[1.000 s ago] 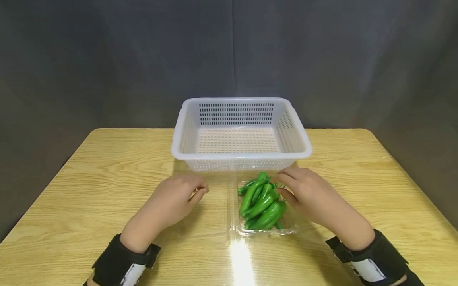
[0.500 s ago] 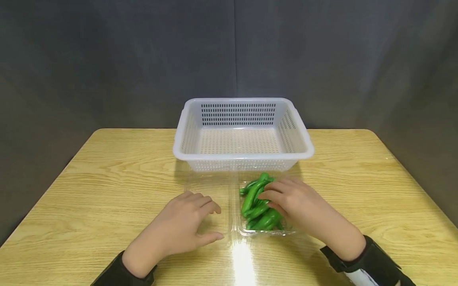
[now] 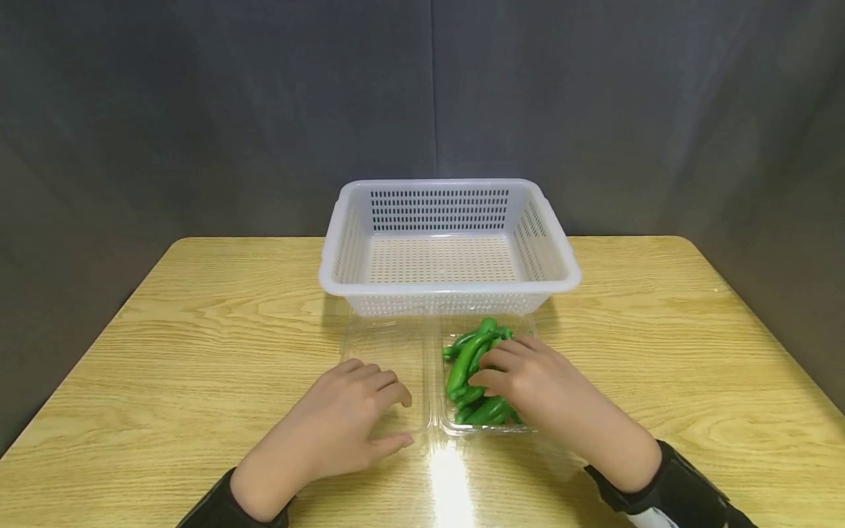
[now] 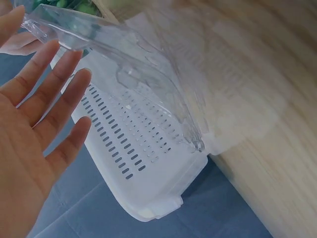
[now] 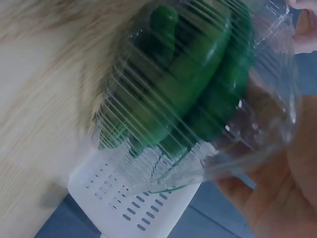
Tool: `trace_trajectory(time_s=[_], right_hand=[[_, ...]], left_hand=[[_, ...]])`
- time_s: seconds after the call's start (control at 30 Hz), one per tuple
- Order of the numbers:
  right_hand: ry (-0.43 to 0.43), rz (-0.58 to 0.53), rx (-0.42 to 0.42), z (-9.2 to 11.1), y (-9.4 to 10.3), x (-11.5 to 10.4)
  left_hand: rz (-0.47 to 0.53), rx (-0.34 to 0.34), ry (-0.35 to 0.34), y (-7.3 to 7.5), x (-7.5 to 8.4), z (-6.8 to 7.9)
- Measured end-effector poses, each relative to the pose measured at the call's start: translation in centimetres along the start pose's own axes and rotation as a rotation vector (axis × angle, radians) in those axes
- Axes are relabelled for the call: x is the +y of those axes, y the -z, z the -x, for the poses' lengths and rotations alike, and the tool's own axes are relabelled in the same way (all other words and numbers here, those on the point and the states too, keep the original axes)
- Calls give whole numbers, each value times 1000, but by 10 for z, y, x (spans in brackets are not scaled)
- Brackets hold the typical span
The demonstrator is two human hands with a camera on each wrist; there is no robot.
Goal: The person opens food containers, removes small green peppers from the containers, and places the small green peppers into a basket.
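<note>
Several green chili peppers (image 3: 464, 370) lie heaped in the right half of an unfolded clear plastic clamshell container (image 3: 455, 428). Over the heap my right hand (image 3: 538, 385) is lowered with bent fingers among the peppers; its fingertips are hidden. In the right wrist view, the container's ribbed wall covers the peppers (image 5: 193, 89), and part of my right hand (image 5: 285, 191) shows behind and beside it. Beside the clear lid half (image 3: 389, 341), my left hand (image 3: 346, 418) holds nothing. Its fingers (image 4: 64, 104) are spread and slightly bent in the left wrist view.
A white perforated plastic basket (image 3: 449, 289) stands just behind the container, with nothing in it. Both rest on a wooden table (image 3: 218, 330). Dark grey cloth (image 3: 231, 117) hangs behind the table.
My right hand has moved left and down into the pepper heap. My left hand has come nearer, shifted slightly right, and its finger and thumb have parted.
</note>
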State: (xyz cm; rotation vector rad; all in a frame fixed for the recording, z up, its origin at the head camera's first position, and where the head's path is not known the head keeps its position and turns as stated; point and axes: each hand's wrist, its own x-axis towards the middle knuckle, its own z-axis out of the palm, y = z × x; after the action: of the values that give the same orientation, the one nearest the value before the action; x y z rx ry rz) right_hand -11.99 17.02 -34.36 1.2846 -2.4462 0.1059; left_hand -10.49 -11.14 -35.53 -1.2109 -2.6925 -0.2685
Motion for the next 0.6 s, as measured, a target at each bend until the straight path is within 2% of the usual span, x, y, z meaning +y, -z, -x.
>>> trace_trajectory(time_s=[0.17, 0.33, 0.6], right_hand=[[-14, 36, -17, 0, -3, -3], [-47, 23, -34, 1, -4, -5], [-53, 21, -22, 0, -4, -5]], left_hand=[[-5, -18, 0, 0, 2, -1], [-8, -14, -2, 0, 2, -1], [-6, -12, 9, 0, 3, 0]])
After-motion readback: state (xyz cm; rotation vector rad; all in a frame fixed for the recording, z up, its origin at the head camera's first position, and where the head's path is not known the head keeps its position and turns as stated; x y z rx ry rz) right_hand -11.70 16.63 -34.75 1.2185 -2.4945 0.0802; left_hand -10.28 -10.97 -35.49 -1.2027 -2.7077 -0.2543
